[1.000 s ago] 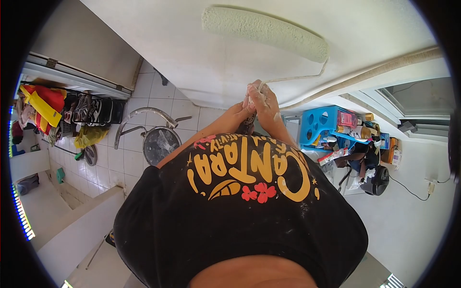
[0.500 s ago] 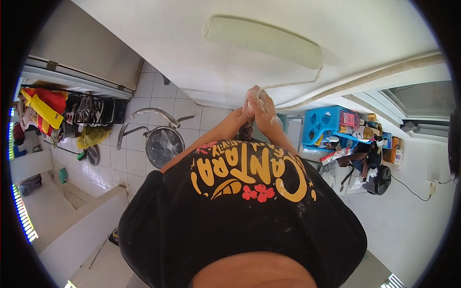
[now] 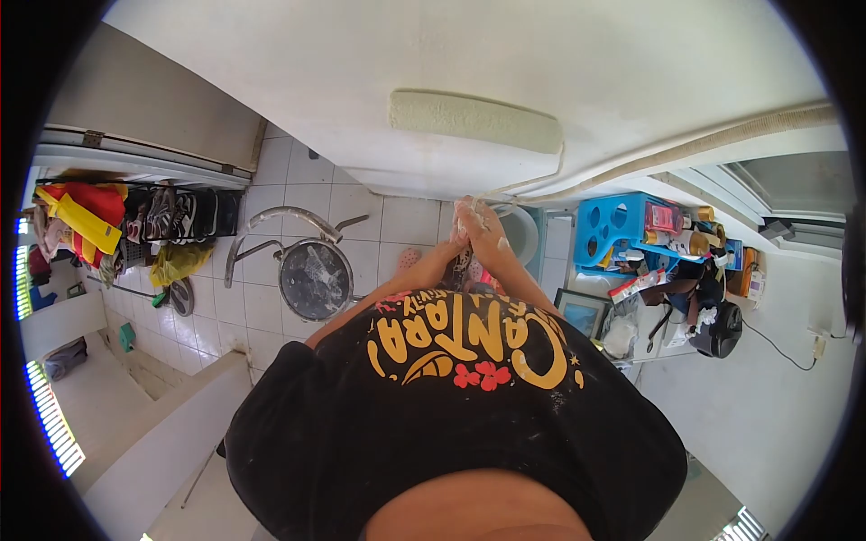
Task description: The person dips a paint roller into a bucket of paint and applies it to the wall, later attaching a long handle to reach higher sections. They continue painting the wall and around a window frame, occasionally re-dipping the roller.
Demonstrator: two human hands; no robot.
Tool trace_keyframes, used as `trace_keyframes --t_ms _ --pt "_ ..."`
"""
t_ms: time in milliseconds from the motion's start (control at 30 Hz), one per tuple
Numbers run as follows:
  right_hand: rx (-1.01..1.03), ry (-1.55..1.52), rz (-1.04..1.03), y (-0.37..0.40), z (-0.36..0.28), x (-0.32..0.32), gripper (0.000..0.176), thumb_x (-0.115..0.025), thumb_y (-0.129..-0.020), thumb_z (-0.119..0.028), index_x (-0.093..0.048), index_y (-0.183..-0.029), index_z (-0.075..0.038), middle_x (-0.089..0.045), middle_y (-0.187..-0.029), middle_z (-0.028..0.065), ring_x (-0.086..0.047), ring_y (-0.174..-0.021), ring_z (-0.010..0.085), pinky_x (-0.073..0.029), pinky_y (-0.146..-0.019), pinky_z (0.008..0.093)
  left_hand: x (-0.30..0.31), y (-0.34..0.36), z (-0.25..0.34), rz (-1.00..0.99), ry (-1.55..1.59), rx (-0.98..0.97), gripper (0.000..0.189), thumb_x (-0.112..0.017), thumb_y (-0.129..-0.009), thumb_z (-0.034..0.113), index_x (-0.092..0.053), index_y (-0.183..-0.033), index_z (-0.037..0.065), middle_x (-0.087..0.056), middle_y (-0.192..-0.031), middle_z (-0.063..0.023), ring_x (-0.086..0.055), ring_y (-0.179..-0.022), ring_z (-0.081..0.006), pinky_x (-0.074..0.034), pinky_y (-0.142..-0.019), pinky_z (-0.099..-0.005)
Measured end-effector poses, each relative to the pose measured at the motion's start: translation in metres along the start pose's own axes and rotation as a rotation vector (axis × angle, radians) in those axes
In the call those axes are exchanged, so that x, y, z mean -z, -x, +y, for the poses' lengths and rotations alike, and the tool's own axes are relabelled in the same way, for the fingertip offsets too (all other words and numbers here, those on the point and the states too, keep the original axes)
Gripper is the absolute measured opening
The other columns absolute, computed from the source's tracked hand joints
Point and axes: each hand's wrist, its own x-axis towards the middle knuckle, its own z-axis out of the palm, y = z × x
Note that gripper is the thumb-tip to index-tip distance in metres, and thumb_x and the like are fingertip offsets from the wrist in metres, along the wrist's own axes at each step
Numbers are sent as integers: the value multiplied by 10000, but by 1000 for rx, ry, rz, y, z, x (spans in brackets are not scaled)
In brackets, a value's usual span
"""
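Note:
A long pale paint roller [image 3: 474, 123] lies against the white wall [image 3: 298, 86]. Its thin wire frame bends around the right end and runs back to my hands. My right hand [image 3: 485, 225], smeared with white paint, is wrapped around the handle. Close beside it, my left hand [image 3: 458, 232] also closes on the handle, its fingers partly hidden by the right. The dark patterned grip [image 3: 463, 263] sticks out below them towards my shirt. A pale bucket [image 3: 520, 236] stands on the floor just right of my right hand.
A paint-spotted round stool [image 3: 315, 279] stands on the tiles at left, before a shoe rack [image 3: 185, 215]. At right, a blue organiser [image 3: 616, 236] sits among cluttered items. A beige conduit [image 3: 722, 135] runs along the wall. A framed picture [image 3: 582, 316] is below the organiser.
The roller has moved down the wall, closer to me, and slightly left at its right end. Both hands have come lower with the handle, and the bucket shows more.

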Motion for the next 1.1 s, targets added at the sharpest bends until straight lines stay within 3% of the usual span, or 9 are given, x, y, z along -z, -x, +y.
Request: trace_keyframes --t_ms 300,367,667,867,1100 --pt "-45 16 21 5 -5 -2 309 -505 -983 -294 -531 -799 -47 -490 -681 17 -523 -639 127 -437 -622 257 -11 10 3 5 104 67 645 -422 -953 639 -603 -1081 33 -605 -801 -47 -571 -622 -133 -473 -545 -254" --pt "-35 7 41 4 -3 -3 330 -521 -965 -316 -538 -792 -36 -502 -672 23 -516 -632 129 -430 -620 267 -18 11 6 43 84 37 653 -376 -947 673 -533 -1078 52 -592 -652 -114 -582 -508 -182 -489 -468 -268" --pt "27 87 70 1 -3 -4 378 -529 -952 -347 -545 -772 -16 -536 -695 40 -509 -652 138 -436 -644 287 -13 10 6 55 53 23 686 -415 -933 674 -532 -1138 29 -542 -777 -68 -599 -575 -176 -501 -480 -263" --pt "34 71 34 2 -16 -4 323 -523 -973 -300 -552 -799 -30 -537 -696 33 -541 -657 130 -440 -650 255 -15 8 9 69 73 -28 719 -504 -889 686 -536 -1150 17 -553 -803 -63 -590 -595 -161 -487 -525 -270" --pt "100 77 40 2 -27 -5 313 -515 -977 -285 -554 -809 -24 -537 -687 30 -536 -649 124 -439 -632 256 -9 7 15 -5 40 -33 707 -499 -894 684 -550 -1111 13 -559 -793 -67 -583 -591 -166 -474 -530 -277"
